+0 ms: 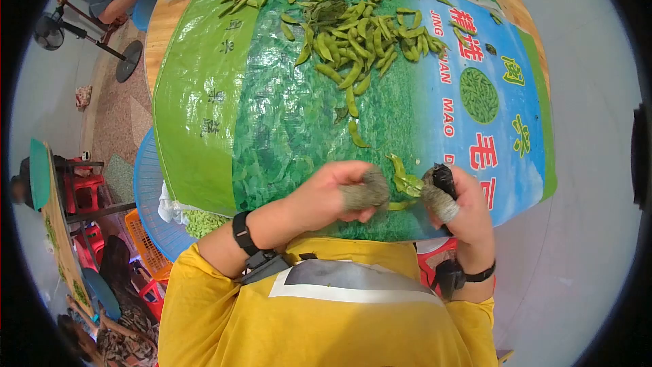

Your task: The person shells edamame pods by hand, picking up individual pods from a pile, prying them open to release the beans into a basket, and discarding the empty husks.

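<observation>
Both hands are close together over the near edge of a green and blue printed woven sheet (197, 47). My left hand (339, 194), grey wrapping on its thumb and finger, is closed at one end of a green edamame pod (402, 206). My right hand (465, 200), wrapped in pale tape with a black piece on a finger, is closed around the pod's other end. Another pod, yellowish green and opened or crumpled (405, 180), sticks up between them by the right fingertips. Beyond the hands lies a pile of edamame pods (360, 41), with a few loose pods (354, 134) trailing towards me.
A blue plastic basket (146, 177) stands below the table's left edge, above shelled green beans (204, 223). An orange crate (146, 248) and red stools (88, 190) are further left. A fan on a stand (125, 61) and other people are nearby.
</observation>
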Available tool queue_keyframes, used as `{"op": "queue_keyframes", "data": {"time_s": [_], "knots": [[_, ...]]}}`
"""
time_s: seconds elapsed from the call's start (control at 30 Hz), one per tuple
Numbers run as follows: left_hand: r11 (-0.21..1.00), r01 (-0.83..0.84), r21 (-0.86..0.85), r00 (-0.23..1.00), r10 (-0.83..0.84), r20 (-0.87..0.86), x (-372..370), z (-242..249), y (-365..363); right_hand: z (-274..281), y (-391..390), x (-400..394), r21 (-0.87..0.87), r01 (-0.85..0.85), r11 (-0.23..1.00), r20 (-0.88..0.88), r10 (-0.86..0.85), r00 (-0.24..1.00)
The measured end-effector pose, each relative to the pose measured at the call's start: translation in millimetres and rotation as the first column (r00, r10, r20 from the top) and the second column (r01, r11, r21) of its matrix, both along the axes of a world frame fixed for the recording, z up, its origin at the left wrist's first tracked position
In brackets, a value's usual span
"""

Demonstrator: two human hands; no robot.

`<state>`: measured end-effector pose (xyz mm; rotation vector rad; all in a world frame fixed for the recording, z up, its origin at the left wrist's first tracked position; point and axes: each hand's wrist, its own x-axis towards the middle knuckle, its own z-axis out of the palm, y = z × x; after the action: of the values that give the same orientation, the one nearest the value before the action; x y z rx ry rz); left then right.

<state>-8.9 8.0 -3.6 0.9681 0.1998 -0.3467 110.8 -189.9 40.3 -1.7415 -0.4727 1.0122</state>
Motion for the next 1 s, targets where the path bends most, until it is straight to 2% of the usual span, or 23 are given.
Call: {"op": "queue_keyframes", "data": {"time_s": [0.03, 0.07, 0.1, 0.13, 0.2, 0.27, 0.33, 0.37, 0.43, 0.5, 0.57, 0.6, 0.63, 0.67, 0.7, 0.77, 0.83, 0.9, 0.97, 1.0], "knots": [[1.000, 0.003, -0.001, 1.000, -0.003, 0.001, -4.6, -4.9, 5.3, 6.7, 2.0, 3.6, -0.001, 0.003, 1.000, 0.001, -0.003, 1.000], [0.982, -0.042, -0.184, 0.995, 0.058, 0.084, -9.9, -13.9, 10.0, 13.6, 4.7, 7.7, -0.139, -0.087, 0.986, 0.395, 0.136, 0.908], [0.929, -0.068, -0.364, 0.980, 0.131, 0.152, -13.3, -16.7, 13.8, 16.8, 7.4, 11.3, -0.300, -0.111, 0.947, 0.695, 0.297, 0.654], [0.880, -0.057, -0.471, 0.978, 0.145, 0.153, -15.2, -16.8, 17.5, 15.0, 13.1, 12.4, -0.302, -0.106, 0.947, 0.694, 0.295, 0.656], [0.877, -0.056, -0.478, 0.981, 0.137, 0.137, -18.1, -9.4, 22.9, 6.6, 35.3, 10.7, -0.161, -0.044, 0.986, 0.791, 0.156, 0.592], [0.874, -0.062, -0.483, 0.984, 0.133, 0.116, -20.5, -10.3, 24.7, -1.7, 64.4, 6.9, -0.112, -0.150, 0.982, 0.782, 0.180, 0.597], [0.902, -0.198, -0.385, 0.971, 0.233, 0.047, -23.6, -16.9, 25.2, -21.9, 93.3, 3.9, -0.102, -0.193, 0.976, 0.810, 0.194, 0.554], [0.903, -0.200, -0.380, 0.971, 0.234, 0.047, -24.0, -13.6, 24.4, -31.8, 103.1, 2.4, -0.098, -0.194, 0.976, 0.810, 0.191, 0.554], [0.897, -0.391, -0.207, 0.920, 0.381, -0.086, -22.8, -4.4, 22.4, -46.0, 116.1, 0.7, -0.213, -0.111, 0.971, 0.862, 0.241, 0.447], [0.873, -0.444, -0.203, 0.896, 0.430, -0.108, -22.8, -4.0, 25.9, -45.0, 116.8, 2.3, -0.170, -0.138, 0.976, 0.872, 0.214, 0.441], [0.841, -0.499, -0.208, 0.866, 0.481, -0.134, -21.6, -4.2, 27.6, -36.5, 108.7, 4.9, -0.125, -0.133, 0.983, 0.814, 0.178, 0.553], [0.873, -0.469, -0.138, 0.881, 0.452, -0.139, -18.5, -3.0, 28.7, -28.3, 103.9, 6.4, -0.130, -0.135, 0.982, 0.814, 0.183, 0.551], [0.898, -0.434, -0.067, 0.895, 0.422, -0.145, -16.2, -1.5, 28.1, -17.9, 98.6, 7.8, -0.038, -0.101, 0.994, 0.459, 0.108, 0.882], [0.898, -0.434, -0.072, 0.896, 0.421, -0.144, -13.9, 1.3, 24.7, -12.5, 94.2, 7.8, 0.027, -0.024, 0.999, -0.012, 0.024, 1.000], [0.912, -0.408, -0.047, 0.907, 0.399, -0.134, -10.1, 5.1, 19.7, -13.4, 89.9, 6.2, 0.024, -0.022, 0.999, -0.010, 0.022, 1.000], [0.925, -0.379, -0.022, 0.919, 0.373, -0.123, -4.1, 8.6, 11.5, -18.8, 80.4, -0.5, 0.207, 0.150, 0.967, -0.269, -0.091, 0.959], [0.960, -0.225, 0.164, 0.971, 0.234, -0.039, -0.4, 10.1, 7.4, -23.7, 75.4, -13.0, 0.241, 0.195, 0.951, -0.299, -0.118, 0.947], [0.956, -0.223, 0.191, 0.972, 0.234, -0.035, -1.6, 4.7, 9.2, -24.0, 73.1, -16.3, 0.275, 0.238, 0.932, -0.334, -0.139, 0.932], [0.922, -0.259, 0.287, 0.966, 0.252, 0.060, -3.7, 3.3, 7.9, -19.6, 67.1, -12.9, 0.183, 0.148, 0.972, -0.134, -0.125, 0.983], [0.922, -0.257, 0.289, 0.966, 0.251, 0.058, -4.4, 4.5, 8.1, -18.2, 63.5, -12.7, 0.185, 0.150, 0.971, -0.137, -0.125, 0.983]]}}
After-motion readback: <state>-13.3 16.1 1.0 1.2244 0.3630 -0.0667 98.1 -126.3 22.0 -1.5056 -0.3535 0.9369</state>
